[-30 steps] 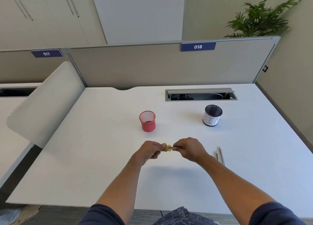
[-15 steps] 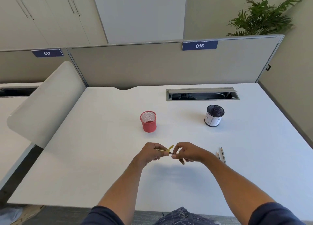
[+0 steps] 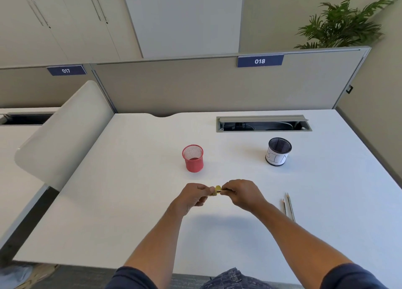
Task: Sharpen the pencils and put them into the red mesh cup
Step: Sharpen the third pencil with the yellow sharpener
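My left hand (image 3: 192, 198) pinches a small yellow sharpener (image 3: 217, 188) over the middle of the white desk (image 3: 130, 201). My right hand (image 3: 241, 193) meets it from the right, fingers curled round a pencil that is almost wholly hidden in the fist, its end at the sharpener. The red mesh cup (image 3: 193, 158) stands upright just beyond my hands; no pencil sticks out of it. Two more pencils (image 3: 287, 206) lie side by side on the desk to the right of my right forearm.
A black mesh cup with a white paper label (image 3: 278, 151) stands at the back right. Behind it is an open cable tray (image 3: 263, 124) in the desk. A grey partition (image 3: 217, 86) closes the far edge, and a white curved divider (image 3: 61, 134) the left side.
Half a second ago my hands were slightly apart, with the pencil showing between them. They have closed together again at the sharpener, with my right hand turned.
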### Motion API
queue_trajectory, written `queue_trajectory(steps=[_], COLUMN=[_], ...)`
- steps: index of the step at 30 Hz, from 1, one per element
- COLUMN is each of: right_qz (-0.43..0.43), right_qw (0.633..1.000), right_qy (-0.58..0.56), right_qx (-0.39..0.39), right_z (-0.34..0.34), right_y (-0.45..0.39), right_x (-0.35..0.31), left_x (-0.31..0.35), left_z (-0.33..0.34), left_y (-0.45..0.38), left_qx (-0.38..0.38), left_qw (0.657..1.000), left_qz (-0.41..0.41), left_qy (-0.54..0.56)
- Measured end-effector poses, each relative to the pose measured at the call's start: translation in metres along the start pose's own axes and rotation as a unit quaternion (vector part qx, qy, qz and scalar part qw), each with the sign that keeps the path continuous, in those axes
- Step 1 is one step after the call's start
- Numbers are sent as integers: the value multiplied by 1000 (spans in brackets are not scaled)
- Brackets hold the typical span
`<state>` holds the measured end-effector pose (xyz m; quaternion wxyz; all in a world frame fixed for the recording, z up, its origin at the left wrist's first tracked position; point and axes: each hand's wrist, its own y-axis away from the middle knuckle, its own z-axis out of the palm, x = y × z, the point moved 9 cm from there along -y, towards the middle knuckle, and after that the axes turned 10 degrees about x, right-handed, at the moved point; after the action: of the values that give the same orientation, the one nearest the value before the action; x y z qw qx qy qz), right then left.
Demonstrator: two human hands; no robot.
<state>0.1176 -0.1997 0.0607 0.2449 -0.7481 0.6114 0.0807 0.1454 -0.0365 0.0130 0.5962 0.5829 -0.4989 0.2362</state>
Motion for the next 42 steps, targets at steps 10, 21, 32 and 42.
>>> queue_trajectory(steps=[10, 21, 32, 42], right_qz=[198, 107, 26, 213], right_qw=[929, 980, 998, 901], right_qy=[-225, -120, 21, -280], right_qx=[-216, -116, -49, -254], right_z=[33, 15, 11, 40], right_y=[16, 17, 23, 33], right_x=[19, 13, 9, 9], left_x=[-10, -4, 1, -12], left_z=[4, 10, 20, 14], left_y=[2, 4, 7, 7], left_qx=[-18, -8, -32, -33], left_qw=[998, 998, 998, 996], left_qz=[22, 18, 33, 29], left_qy=[-64, -63, -37, -79])
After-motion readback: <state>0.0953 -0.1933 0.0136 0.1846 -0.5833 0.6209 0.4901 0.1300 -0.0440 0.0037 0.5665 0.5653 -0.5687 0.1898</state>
